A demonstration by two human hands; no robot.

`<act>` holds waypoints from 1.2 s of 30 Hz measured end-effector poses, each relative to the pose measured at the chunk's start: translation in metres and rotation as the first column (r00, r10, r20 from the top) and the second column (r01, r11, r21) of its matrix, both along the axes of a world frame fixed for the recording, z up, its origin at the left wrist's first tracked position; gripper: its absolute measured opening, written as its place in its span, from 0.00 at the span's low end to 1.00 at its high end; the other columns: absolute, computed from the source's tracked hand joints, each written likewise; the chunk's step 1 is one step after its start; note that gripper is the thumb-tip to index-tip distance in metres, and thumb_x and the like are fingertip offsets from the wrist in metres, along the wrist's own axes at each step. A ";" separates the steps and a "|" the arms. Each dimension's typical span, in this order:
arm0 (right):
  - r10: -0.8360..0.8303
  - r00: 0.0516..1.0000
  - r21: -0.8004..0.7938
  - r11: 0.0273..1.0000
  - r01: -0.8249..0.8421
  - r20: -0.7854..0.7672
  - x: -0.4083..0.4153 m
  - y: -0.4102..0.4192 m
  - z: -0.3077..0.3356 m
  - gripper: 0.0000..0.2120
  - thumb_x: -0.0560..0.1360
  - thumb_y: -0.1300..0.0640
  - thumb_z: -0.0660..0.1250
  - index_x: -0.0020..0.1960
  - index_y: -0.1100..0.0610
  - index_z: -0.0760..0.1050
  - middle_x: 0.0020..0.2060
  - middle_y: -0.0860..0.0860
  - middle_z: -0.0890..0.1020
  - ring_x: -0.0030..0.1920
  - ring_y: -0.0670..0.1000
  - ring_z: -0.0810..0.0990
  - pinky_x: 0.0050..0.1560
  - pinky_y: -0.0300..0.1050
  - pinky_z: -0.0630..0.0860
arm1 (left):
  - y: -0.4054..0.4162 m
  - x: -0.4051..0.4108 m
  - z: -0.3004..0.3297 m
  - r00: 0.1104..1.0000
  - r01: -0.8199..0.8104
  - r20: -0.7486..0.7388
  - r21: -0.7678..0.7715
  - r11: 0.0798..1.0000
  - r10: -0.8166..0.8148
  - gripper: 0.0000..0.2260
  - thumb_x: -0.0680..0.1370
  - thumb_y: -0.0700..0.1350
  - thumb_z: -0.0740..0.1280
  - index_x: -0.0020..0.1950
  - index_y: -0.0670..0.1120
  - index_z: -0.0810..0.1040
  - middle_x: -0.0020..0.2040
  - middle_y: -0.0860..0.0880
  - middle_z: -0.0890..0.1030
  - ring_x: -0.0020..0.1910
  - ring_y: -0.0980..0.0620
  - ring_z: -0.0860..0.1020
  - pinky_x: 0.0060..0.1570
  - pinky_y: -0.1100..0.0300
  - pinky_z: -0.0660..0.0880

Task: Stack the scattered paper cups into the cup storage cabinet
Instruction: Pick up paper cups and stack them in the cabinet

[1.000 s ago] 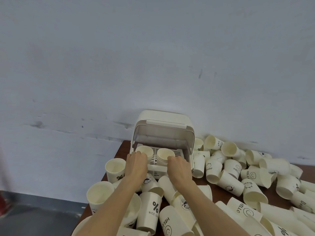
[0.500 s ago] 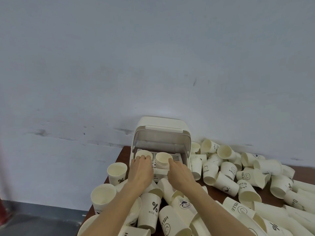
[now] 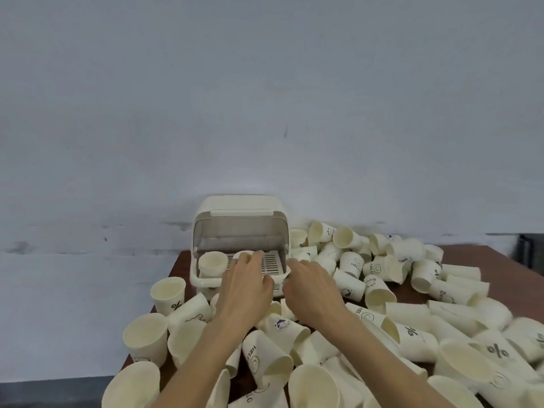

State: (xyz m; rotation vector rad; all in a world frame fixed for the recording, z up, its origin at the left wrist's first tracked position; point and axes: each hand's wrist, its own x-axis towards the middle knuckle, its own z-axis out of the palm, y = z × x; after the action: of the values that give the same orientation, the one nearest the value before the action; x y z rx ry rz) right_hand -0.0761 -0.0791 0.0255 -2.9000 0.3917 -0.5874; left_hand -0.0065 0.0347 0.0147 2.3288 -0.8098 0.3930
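The cream cup storage cabinet (image 3: 240,210) stands at the table's back edge with its clear lid swung up. One paper cup (image 3: 212,262) stands upright and free on the slotted tray at the left. A second cup (image 3: 243,254) beside it shows only its rim behind my left hand (image 3: 245,290), whose fingers lie over it; whether they grip it is hidden. My right hand (image 3: 312,287) hovers at the cabinet's right front corner with its fingers loosely curled and nothing in them. Scattered paper cups (image 3: 379,293) cover the table.
The brown table (image 3: 506,278) is heaped with cups lying on their sides to the right and in front of the cabinet. Upright cups (image 3: 168,293) stand along the table's left edge (image 3: 173,266). A pale wall rises right behind the cabinet.
My left hand has let go of the left cup and moved right onto the second cup. My right hand has come off that cup and moved to the right. The view panned right.
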 end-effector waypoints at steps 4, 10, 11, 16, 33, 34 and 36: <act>-0.081 0.995 0.041 0.996 0.079 0.052 -0.029 -0.016 -0.002 0.08 0.76 0.58 0.57 0.53 0.56 0.71 0.50 0.53 0.79 0.48 0.56 0.74 0.43 0.49 0.70 | -0.019 -0.027 0.003 0.997 0.083 0.014 -0.079 0.993 -0.082 0.22 0.79 0.47 0.61 0.73 0.49 0.63 0.65 0.48 0.72 0.65 0.48 0.68 0.62 0.55 0.66; -0.186 0.980 0.088 0.980 0.180 0.064 -0.048 -0.042 -0.011 0.11 0.75 0.57 0.57 0.55 0.56 0.72 0.47 0.52 0.79 0.49 0.56 0.76 0.48 0.50 0.74 | -0.039 -0.046 0.001 0.988 0.153 0.039 -0.084 0.985 -0.150 0.20 0.79 0.45 0.60 0.71 0.50 0.65 0.62 0.48 0.73 0.62 0.49 0.69 0.58 0.57 0.66; -0.196 0.978 0.085 0.978 0.190 0.068 -0.051 -0.046 -0.011 0.11 0.76 0.57 0.57 0.57 0.56 0.72 0.47 0.51 0.79 0.50 0.55 0.76 0.48 0.49 0.74 | -0.041 -0.047 0.001 0.987 0.158 0.037 -0.082 0.984 -0.155 0.20 0.79 0.45 0.60 0.71 0.50 0.66 0.62 0.48 0.73 0.61 0.49 0.69 0.58 0.57 0.67; -0.217 0.973 0.068 0.975 0.212 0.073 -0.064 -0.057 -0.008 0.15 0.76 0.56 0.58 0.62 0.56 0.72 0.51 0.52 0.80 0.54 0.54 0.76 0.44 0.47 0.70 | -0.046 -0.049 0.001 0.985 0.169 0.042 -0.057 0.984 -0.167 0.19 0.79 0.46 0.60 0.71 0.49 0.67 0.62 0.49 0.73 0.62 0.49 0.70 0.59 0.56 0.68; -0.349 0.934 0.105 0.935 0.340 0.075 -0.108 -0.089 -0.015 0.14 0.76 0.57 0.57 0.60 0.56 0.73 0.47 0.52 0.80 0.51 0.55 0.76 0.42 0.48 0.71 | -0.093 -0.082 -0.004 0.933 0.343 0.077 0.108 0.933 -0.352 0.18 0.80 0.47 0.58 0.70 0.53 0.68 0.57 0.51 0.74 0.56 0.51 0.72 0.51 0.60 0.67; -0.354 0.932 0.103 0.932 0.346 0.074 -0.111 -0.092 -0.015 0.13 0.76 0.56 0.58 0.58 0.56 0.73 0.46 0.52 0.80 0.50 0.56 0.77 0.43 0.49 0.72 | -0.096 -0.085 -0.005 0.929 0.351 0.076 0.129 0.928 -0.362 0.18 0.80 0.47 0.58 0.70 0.53 0.68 0.58 0.50 0.74 0.57 0.51 0.71 0.52 0.59 0.67; -0.377 0.924 0.108 0.923 0.369 0.067 -0.118 -0.096 -0.013 0.10 0.75 0.57 0.58 0.55 0.57 0.73 0.44 0.53 0.80 0.49 0.57 0.78 0.44 0.50 0.74 | -0.101 -0.087 -0.008 0.922 0.371 0.058 0.158 0.915 -0.384 0.18 0.80 0.47 0.58 0.70 0.53 0.69 0.58 0.50 0.74 0.58 0.50 0.71 0.54 0.58 0.69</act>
State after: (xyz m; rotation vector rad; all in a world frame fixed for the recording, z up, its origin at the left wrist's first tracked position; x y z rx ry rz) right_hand -0.1944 -0.1749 0.0124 -2.7108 0.9459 -0.7220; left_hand -0.0936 -0.0662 0.0063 2.2244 -1.3433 0.2748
